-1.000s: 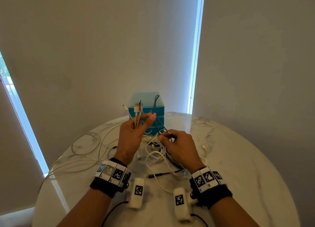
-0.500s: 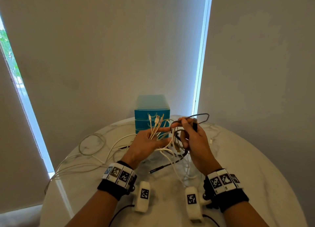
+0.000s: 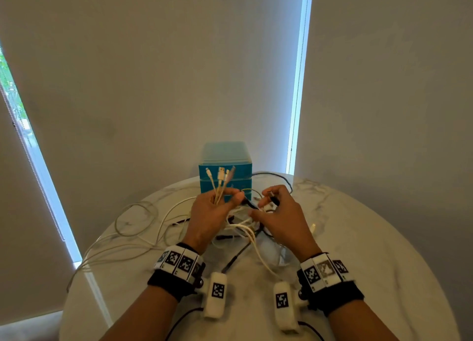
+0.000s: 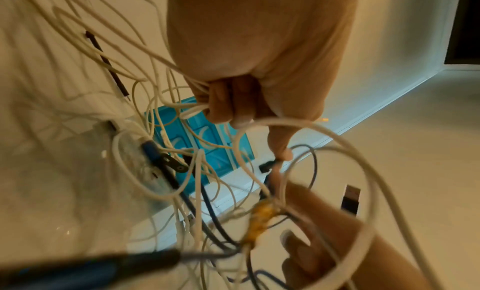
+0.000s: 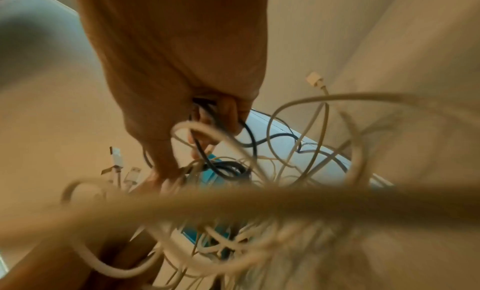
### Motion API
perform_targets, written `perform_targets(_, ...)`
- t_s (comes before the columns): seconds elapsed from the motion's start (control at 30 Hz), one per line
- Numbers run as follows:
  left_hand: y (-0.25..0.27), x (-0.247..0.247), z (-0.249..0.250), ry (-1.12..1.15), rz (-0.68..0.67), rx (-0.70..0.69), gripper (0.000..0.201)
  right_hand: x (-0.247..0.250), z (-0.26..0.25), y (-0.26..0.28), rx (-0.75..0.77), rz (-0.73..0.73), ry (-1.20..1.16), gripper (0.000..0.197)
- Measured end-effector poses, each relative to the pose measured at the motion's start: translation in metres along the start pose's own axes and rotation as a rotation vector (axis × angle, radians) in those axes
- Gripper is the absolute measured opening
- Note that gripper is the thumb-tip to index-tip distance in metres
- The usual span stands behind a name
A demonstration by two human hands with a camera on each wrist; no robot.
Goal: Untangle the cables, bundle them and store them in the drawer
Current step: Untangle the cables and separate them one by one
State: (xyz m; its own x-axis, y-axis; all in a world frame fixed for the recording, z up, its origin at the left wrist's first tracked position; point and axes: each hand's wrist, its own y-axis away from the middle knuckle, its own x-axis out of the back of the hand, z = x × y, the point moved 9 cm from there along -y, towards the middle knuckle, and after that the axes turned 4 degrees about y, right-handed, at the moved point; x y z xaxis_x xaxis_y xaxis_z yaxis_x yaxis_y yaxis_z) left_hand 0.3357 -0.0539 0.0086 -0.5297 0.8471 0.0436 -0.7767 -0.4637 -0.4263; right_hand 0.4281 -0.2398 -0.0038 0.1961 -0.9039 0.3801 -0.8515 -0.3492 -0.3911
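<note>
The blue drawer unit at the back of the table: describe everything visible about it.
The blue drawer unit is a small teal box, plastic by its look, with a paler translucent top and stacked drawer fronts, all apparently closed. It stands upright at the far edge of the round marble table, against the wall. Cable plugs held up by the left hand cover part of its front; a dark cable loops beside it. Neither hand touches it.

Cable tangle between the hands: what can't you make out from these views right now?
- Head view: where the white cables cross under the left hand and right hand; the hands hide it.
- Right wrist view: the near cables; blurred.
- Left wrist view: the yellow knot; blurred.
- Blue drawer unit: whether any drawer is ajar; connectors cover its front.
</note>
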Motion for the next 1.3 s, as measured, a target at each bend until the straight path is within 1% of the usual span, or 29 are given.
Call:
perform_targets(0.1, -0.003, 0.025, 0.010, 0.151, 0.159, -0.029, 0.016, 0.017, 0.025, -0.002, -0.101, 0.074, 0.231, 0.034)
perform_targets(0.17, -0.004, 0.036, 0.010, 0.186, 0.201, -0.034, 0.016, 0.026, 0.032, -0.001, -0.112, 0.112, 0.267, 0.027)
perform_targets(0.2, -0.003, 0.037, 0.011, 0.192, 0.191, -0.034, 0.015, 0.028, 0.029, -0.001, -0.085, 0.135, 0.238, 0.024)
perform_targets(0.27, -0.001, 0.032, 0.011, 0.199, 0.151, -0.022, 0.014, 0.029, 0.012, 0.000, 0.002, 0.175, 0.099, 0.017)
perform_targets(0.33, 0.000, 0.027, 0.008, 0.192, 0.132, -0.008, 0.015, 0.021, -0.011, 0.002, 0.119, 0.159, -0.001, 0.014)
perform_targets(0.4, 0.000, 0.020, 0.011, 0.183, 0.079, -0.018, 0.016, 0.005, -0.029, 0.006, 0.203, 0.062, 0.026, 0.022)
perform_targets(0.47, 0.002, 0.009, 0.012, 0.212, -0.012, -0.001, 0.017, -0.008, -0.029, 0.007, 0.209, -0.014, 0.079, 0.029)
perform_targets(0.5, 0.004, 0.004, 0.014, 0.223, -0.051, 0.010, 0.018, -0.010, -0.025, 0.007, 0.195, -0.016, 0.097, 0.028)
perform_targets(0.57, 0.007, -0.005, 0.014, 0.218, -0.107, 0.025, 0.019, -0.006, -0.018, 0.006, 0.159, 0.042, 0.124, 0.021)
perform_targets(0.63, 0.007, -0.007, 0.013, 0.188, -0.107, 0.057, 0.018, 0.008, -0.015, 0.004, 0.136, 0.160, 0.090, 0.014)
perform_targets(0.7, 0.005, -0.007, 0.009, 0.108, -0.120, 0.089, 0.020, 0.029, -0.015, 0.002, 0.109, 0.300, -0.045, 0.011)
perform_targets(0.77, 0.003, -0.008, -0.001, -0.027, -0.165, 0.133, 0.019, 0.045, -0.009, 0.001, 0.077, 0.406, -0.166, 0.014)
perform_targets(0.83, 0.004, -0.012, -0.014, -0.130, -0.258, 0.158, 0.017, 0.055, -0.005, 0.004, 0.063, 0.457, -0.207, 0.015)
perform_targets(0.9, 0.005, -0.012, -0.025, -0.178, -0.297, 0.198, 0.018, 0.055, 0.001, 0.004, 0.055, 0.446, -0.271, 0.014)
perform_targets(1.0, 0.000, -0.002, -0.033, -0.199, -0.244, 0.248, 0.021, 0.050, 0.002, 0.003, 0.053, 0.396, -0.382, 0.014)
perform_targets(1.07, -0.001, 0.005, -0.034, -0.253, -0.221, 0.254, 0.023, 0.051, 0.002, -0.002, 0.068, 0.349, -0.455, 0.016)
perform_targets(1.13, -0.003, 0.012, -0.038, -0.270, -0.209, 0.263, 0.027, 0.057, 0.001, -0.006, 0.062, 0.311, -0.479, 0.018)
perform_targets(1.17, -0.003, 0.017, -0.039, -0.259, -0.172, 0.271, 0.028, 0.061, 0.002, -0.007, 0.050, 0.304, -0.484, 0.018)
perform_targets(1.23, -0.005, 0.023, -0.035, -0.209, -0.078, 0.258, 0.025, 0.068, 0.000, -0.006, 0.050, 0.300, -0.483, 0.018)
perform_targets(1.3, -0.008, 0.027, -0.029, -0.113, 0.002, 0.214, 0.013, 0.068, -0.009, -0.003, 0.090, 0.279, -0.471, 0.017)
